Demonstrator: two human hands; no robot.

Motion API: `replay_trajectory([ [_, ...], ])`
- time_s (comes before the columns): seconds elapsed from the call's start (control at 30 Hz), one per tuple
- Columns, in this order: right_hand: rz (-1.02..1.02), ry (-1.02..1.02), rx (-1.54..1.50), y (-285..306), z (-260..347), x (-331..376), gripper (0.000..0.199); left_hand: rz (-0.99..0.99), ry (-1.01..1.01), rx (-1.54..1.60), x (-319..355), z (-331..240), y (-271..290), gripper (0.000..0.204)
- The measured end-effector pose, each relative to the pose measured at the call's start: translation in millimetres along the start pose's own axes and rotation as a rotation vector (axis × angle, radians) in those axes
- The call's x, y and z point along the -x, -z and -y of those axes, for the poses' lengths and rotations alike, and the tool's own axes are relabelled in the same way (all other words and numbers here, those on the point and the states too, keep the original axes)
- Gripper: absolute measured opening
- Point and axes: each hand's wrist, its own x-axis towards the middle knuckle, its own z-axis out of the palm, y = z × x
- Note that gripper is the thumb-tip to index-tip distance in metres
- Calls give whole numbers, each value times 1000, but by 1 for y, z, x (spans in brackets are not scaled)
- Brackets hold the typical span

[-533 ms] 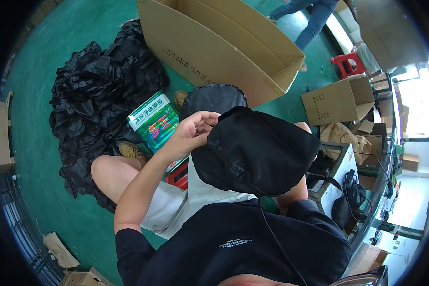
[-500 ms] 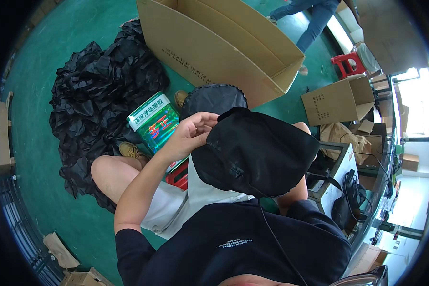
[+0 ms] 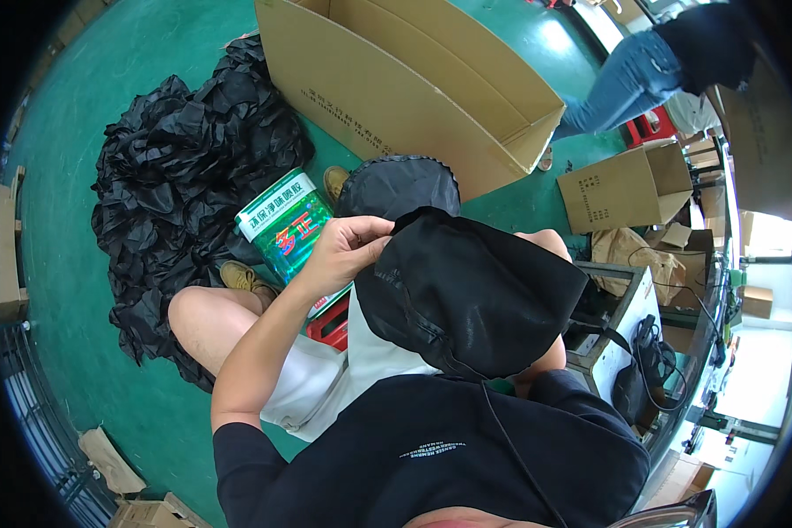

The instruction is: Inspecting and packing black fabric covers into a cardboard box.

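My left hand (image 3: 343, 251) pinches the black pouch (image 3: 466, 295) rim at centre frame; right hand's fingers hidden, so I'd keep the rim taut.

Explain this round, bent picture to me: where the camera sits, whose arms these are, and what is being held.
The camera sits on a person's head and looks down, so you see their own body from above. Its very wide lens bends straight edges and darkens the corners.

The left hand pinches the edge of a black fabric bag held over the lap. The right hand is hidden behind the bag, so its grip cannot be judged.

On the green floor lie a heap of black bags, a green tin and a round black pouch. Beyond stands a big open cardboard box, with a smaller box to its right. Another person in jeans walks by at the top right.
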Motion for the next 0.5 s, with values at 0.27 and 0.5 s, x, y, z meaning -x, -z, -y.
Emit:
replay_trajectory([
  [0.27,-140,51,103,27,15,42,8,-84,-35,358,5,-12,17,16],
  [0.5,-365,85,136,47,42,63,28,-10,-341,515,31,-45,58,31],
])
